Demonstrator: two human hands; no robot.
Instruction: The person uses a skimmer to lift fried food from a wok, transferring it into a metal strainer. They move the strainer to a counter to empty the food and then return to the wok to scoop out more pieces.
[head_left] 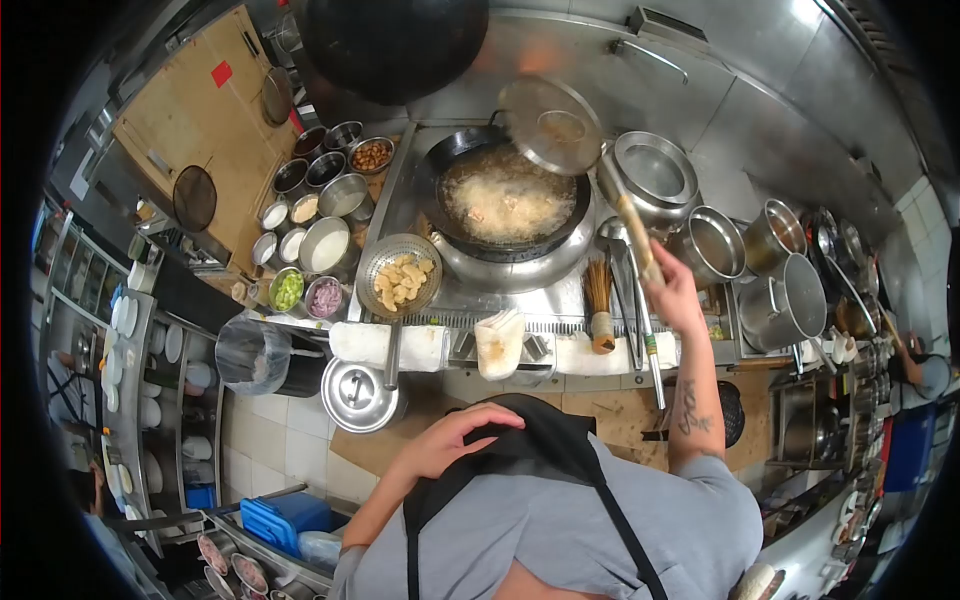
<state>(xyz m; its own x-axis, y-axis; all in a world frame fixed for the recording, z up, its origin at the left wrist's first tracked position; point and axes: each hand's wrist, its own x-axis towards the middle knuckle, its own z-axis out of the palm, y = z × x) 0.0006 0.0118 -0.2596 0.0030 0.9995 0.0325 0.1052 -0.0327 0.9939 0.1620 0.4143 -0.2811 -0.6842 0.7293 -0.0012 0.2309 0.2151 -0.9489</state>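
A black wok (440, 190) on the stove holds bubbling oil with food frying in it. My right hand (672, 285) is closed round the handle of a round strainer (560, 120), whose head is tilted over the wok's back right part. At my waist, my left hand (450, 440) rests near the black apron (540, 425), its fingers apart and nothing seen in them. Left of the wok, a perforated ladle (375, 268) with pale fried pieces (404, 281) lies with its handle toward me.
Seasoning bowls (325, 245) crowd the left counter. A lidded pot (362, 392) and a lined bin (255, 352) stand at the front left. Metal pots (783, 302) line the right side, and a bamboo brush (599, 300) lies by the wok. Folded cloths (498, 345) edge the stove.
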